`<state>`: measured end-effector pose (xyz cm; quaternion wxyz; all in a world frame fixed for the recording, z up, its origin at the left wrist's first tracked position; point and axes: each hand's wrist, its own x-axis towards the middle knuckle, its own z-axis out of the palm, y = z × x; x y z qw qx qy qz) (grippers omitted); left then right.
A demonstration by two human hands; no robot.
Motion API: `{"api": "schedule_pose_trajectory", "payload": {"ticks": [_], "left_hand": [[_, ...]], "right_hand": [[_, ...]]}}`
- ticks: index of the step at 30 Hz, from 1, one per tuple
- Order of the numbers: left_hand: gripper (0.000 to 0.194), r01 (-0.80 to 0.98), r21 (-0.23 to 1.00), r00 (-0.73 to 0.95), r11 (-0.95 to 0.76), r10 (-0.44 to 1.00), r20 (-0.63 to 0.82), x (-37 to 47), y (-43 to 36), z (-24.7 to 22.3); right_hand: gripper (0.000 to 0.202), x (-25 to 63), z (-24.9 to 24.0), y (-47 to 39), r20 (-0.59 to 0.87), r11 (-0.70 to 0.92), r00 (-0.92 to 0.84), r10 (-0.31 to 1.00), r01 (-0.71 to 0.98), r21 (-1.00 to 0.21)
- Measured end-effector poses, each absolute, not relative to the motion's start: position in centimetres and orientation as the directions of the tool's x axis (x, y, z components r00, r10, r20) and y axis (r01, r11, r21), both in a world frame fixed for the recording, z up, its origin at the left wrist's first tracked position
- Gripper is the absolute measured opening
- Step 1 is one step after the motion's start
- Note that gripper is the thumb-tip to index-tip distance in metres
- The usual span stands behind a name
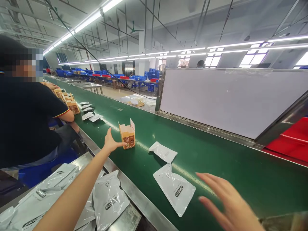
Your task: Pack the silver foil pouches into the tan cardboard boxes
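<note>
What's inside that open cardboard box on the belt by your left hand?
The small cardboard box stands on the green conveyor belt, top flaps open. Its walls hide the inside, so contents cannot be seen. The left hand touches its side.

Small tan carton (127, 135), upright, top flaps open, on the green belt (216, 160), white pouch (174, 188) nearby.

Factory packing line — green conveyor belt (216, 166), strip lights (89, 21), blue crates (139, 78)
</note>
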<state>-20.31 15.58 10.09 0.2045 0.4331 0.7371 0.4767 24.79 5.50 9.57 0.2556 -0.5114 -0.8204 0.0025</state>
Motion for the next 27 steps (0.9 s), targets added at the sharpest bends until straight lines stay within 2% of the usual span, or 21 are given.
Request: {"api": "schedule_pose_trajectory", "payload": {"ticks": [4, 8, 10, 13, 16, 19, 21, 24, 27], "left_hand": [[0.121, 0.397, 0.910, -0.476, 0.117, 0.874, 0.095, -19.2, 18.1, 7.8], [0.093, 0.341, 0.935, -0.445, 0.096, 0.893, 0.071, -16.8, 18.5, 7.3], [0.076, 0.350, 0.932, -0.446, 0.090, 0.891, 0.082, -15.2, 17.6, 8.3], [0.064, 0.413, 0.910, -0.407, 0.029, 0.900, 0.155, -12.4, 15.1, 10.5], [0.064, 0.519, 0.851, -0.316, -0.079, 0.908, 0.277, -9.0, 11.5, 12.3], [0.061, 0.598, 0.786, -0.223, -0.157, 0.910, 0.351, -5.7, 7.6, 12.6], [0.065, 0.612, 0.780, -0.234, -0.132, 0.911, 0.338, -4.0, 5.6, 12.0], [0.068, 0.652, 0.743, -0.279, -0.150, 0.864, 0.419, -2.5, 3.7, 10.7], [0.059, 0.781, 0.562, -0.179, -0.273, 0.765, 0.619, -1.6, 3.0, 9.8]], "right_hand": [[0.059, 19.4, 4.6, 7.4, 0.212, 0.314, -0.251, 0.944, 0.882, -0.351], [0.044, 18.9, 1.5, 6.9, 0.123, 0.198, -0.156, 0.980, 0.816, -0.543], [0.040, 19.7, 2.7, 6.6, 0.152, 0.189, -0.119, 0.981, 0.763, -0.619], [0.028, 21.3, 7.6, 6.0, 0.279, 0.321, -0.179, 0.943, 0.703, -0.635], [0.018, 22.1, 13.6, 5.0, 0.462, 0.539, -0.297, 0.836, 0.602, -0.589], [0.017, 21.3, 17.9, 4.0, 0.706, 0.654, -0.100, 0.701, 0.485, -0.580], [0.019, 20.0, 19.1, 3.7, 0.783, 0.713, -0.058, 0.619, 0.460, -0.530], [0.022, 18.3, 19.3, 4.0, 0.805, 0.797, -0.302, 0.510, 0.518, -0.311], [0.026, 17.4, 18.5, 4.5, 0.711, 0.827, -0.548, 0.441, 0.556, -0.084]]}}
